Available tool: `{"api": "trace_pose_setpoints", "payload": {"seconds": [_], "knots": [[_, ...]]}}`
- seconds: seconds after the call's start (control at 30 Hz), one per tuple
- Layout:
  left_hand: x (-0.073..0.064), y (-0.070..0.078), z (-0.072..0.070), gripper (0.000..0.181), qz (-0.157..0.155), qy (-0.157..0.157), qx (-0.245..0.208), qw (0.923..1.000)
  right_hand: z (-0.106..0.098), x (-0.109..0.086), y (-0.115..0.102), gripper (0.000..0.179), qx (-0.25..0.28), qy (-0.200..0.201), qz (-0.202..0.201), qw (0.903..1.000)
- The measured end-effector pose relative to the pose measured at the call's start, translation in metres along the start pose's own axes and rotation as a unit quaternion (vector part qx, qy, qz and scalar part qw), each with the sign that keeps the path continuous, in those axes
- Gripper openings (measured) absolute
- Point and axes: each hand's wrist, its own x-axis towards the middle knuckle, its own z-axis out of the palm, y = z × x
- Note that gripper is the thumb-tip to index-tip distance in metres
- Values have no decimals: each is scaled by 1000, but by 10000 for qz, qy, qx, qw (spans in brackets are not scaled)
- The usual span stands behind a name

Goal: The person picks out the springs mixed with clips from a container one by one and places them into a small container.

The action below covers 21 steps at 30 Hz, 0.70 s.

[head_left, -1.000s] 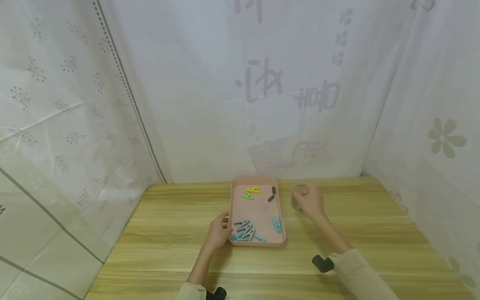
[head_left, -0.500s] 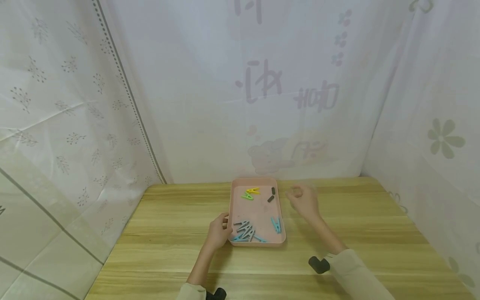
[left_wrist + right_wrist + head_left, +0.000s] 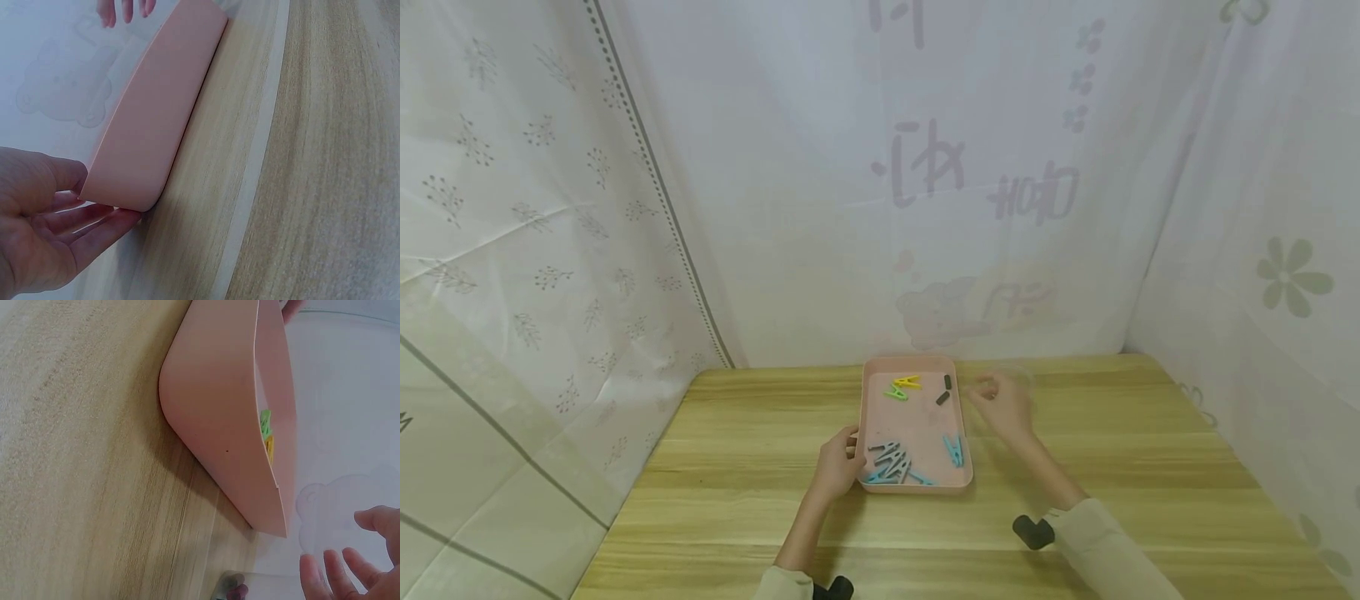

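Observation:
A pink tray (image 3: 917,425) lies on the wooden table, and my left hand (image 3: 837,465) holds its left side. In the left wrist view, the thumb is at the tray's rim and the fingers lie against the outer wall. My right hand (image 3: 1006,410) hovers just beyond the tray's right edge. Its thumb and fingers are apart in the right wrist view, with nothing between them. Inside the tray are a yellow clothespin (image 3: 907,382), a green clothespin (image 3: 896,392), a blue clothespin (image 3: 953,450) and a pile of several grey and blue clothespins (image 3: 891,463). Two small dark pieces (image 3: 943,398) lie at the tray's right.
A see-through container (image 3: 265,584) stands close to my right hand, with something dark (image 3: 236,591) at its left end; its shape is hard to make out. A printed white curtain (image 3: 820,250) rises behind the table (image 3: 737,483), and others hang at both sides.
My right hand has moved left, closer to the tray. My left hand, the tray and the clothespins have stayed in place.

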Motion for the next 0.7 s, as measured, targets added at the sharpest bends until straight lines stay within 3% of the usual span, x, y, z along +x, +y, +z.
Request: {"api": "trace_pose_setpoints", "payload": {"seconds": [0.17, 0.4, 0.7], "knots": [[0, 1, 0, 48, 40, -16, -6, 10000, 2, 0, -4, 39, -44, -10, -10, 10000], [1, 1, -1, 48, 62, -23, 37, 10000, 8, 0, -4, 47, 182, -410, 367, 9983], [-2, 1, -1, 48, 98, -41, 8, 9999, 18, 0, -3, 44, -26, -547, 351, 9979]]}}
